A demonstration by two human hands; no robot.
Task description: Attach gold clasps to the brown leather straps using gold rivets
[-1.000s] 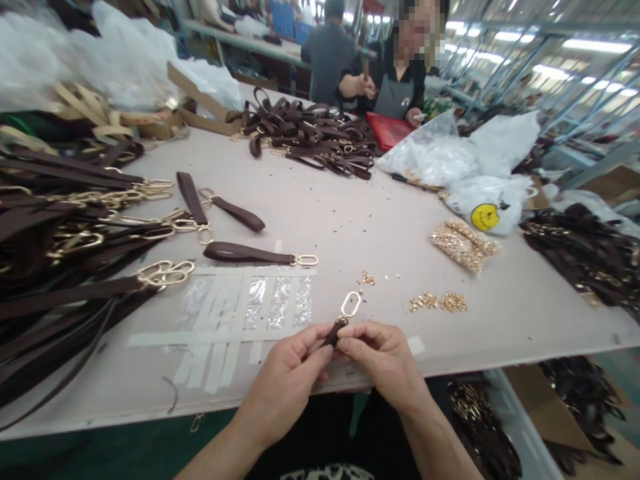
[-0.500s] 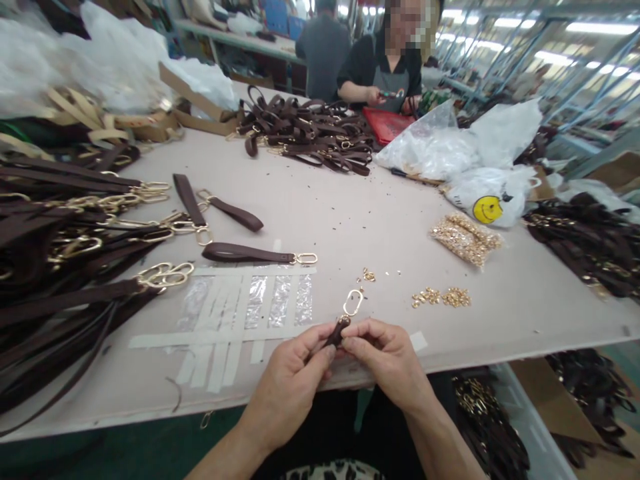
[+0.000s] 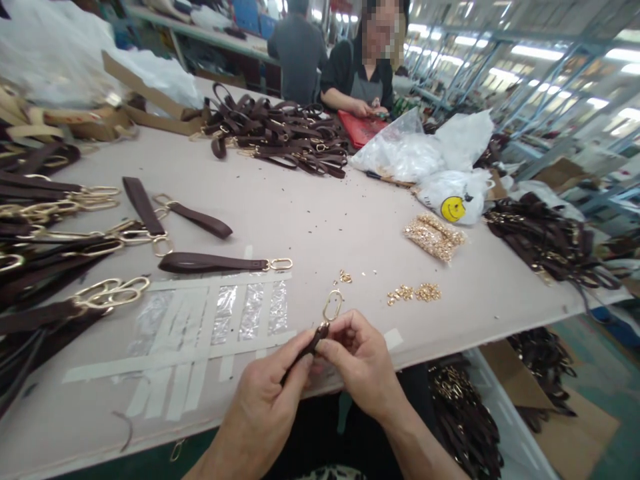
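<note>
Near the front edge of the table, my left hand (image 3: 275,387) is closed around a dark brown leather wrist strap (image 3: 306,352). Thumb and fingers of my right hand (image 3: 357,363) pinch the same strap close to its metal end. A gold oval ring (image 3: 333,305) hangs from that end, pointing away from me. Just beyond it lie a few small gold pieces (image 3: 345,276). Another brown strap with a gold ring (image 3: 215,263) rests flat to the left. My fingers hide part of the held strap.
Piles of brown straps (image 3: 30,320) lie at the left, and another heap (image 3: 280,133) at the back. Small gold pieces (image 3: 427,292) and a clear bag of gold parts (image 3: 434,237) sit right. Tape strips (image 3: 175,359) cover the front left. A co-worker (image 3: 357,80) sits across the table.
The view has turned right, so the table things appear further left. Both hands still hold the strap, which now shows more of its length between them. The co-worker's hands have lowered toward the red bag.
</note>
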